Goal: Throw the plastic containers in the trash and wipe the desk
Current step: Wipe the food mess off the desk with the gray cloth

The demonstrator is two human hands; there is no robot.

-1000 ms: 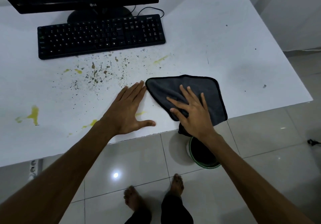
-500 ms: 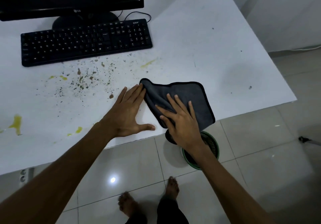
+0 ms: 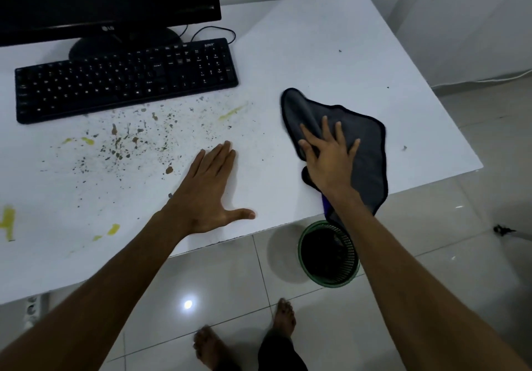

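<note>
Right hand (image 3: 328, 160) presses the grey cloth (image 3: 362, 146) with spread fingers right of the keyboard (image 3: 126, 79); left hand (image 3: 207, 195) lies flat, fingers straight, on the bench (image 3: 316, 53).

Your cloth (image 3: 357, 140) lies on the desk (image 3: 316, 39), right of the spill (image 3: 138, 143); keyboard (image 3: 126, 79) behind, bin (image 3: 328, 255) below the edge

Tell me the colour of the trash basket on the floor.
Green mesh basket, dark inside, seen in the head view.

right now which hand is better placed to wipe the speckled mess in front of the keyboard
Right. The right hand already presses flat on the cloth; the left hand lies bare on the desk beside the stains.
</note>
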